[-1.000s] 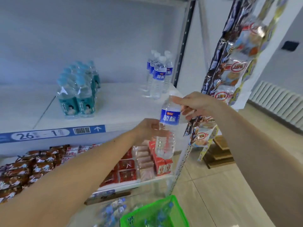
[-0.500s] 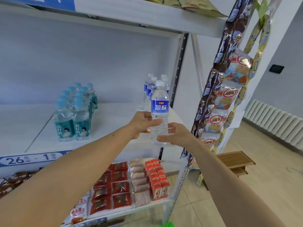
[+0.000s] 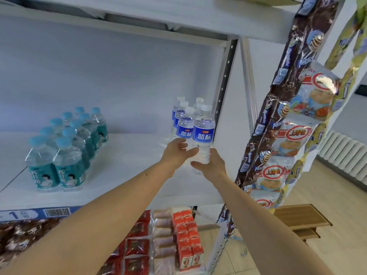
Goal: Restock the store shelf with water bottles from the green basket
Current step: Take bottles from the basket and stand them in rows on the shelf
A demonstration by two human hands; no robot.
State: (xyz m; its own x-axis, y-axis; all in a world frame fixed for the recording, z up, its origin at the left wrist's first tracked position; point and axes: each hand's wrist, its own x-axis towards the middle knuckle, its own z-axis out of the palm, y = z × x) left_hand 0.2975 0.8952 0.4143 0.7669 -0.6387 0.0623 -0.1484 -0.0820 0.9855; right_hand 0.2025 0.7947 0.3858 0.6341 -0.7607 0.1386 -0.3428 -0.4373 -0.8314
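Observation:
A clear water bottle (image 3: 203, 133) with a blue label and white cap is upright at the right end of the white shelf (image 3: 127, 175), beside several matching bottles (image 3: 183, 120). My left hand (image 3: 177, 153) grips its lower body from the left. My right hand (image 3: 210, 165) cups its base from the right and below. Whether its base touches the shelf is hidden by my hands. The green basket is out of view.
Several teal-labelled bottles (image 3: 65, 147) stand in a block at the shelf's left. A metal upright (image 3: 224, 84) borders the right end. Hanging snack strips (image 3: 288, 120) dangle close on the right. Red packets and cartons (image 3: 184, 241) fill the shelf below. A wooden step (image 3: 299, 217) sits on the floor.
Both hands lifted the bottle from below shelf level up and forward to the row of matching bottles. My right hand moved from the cap to the base. The basket left the view.

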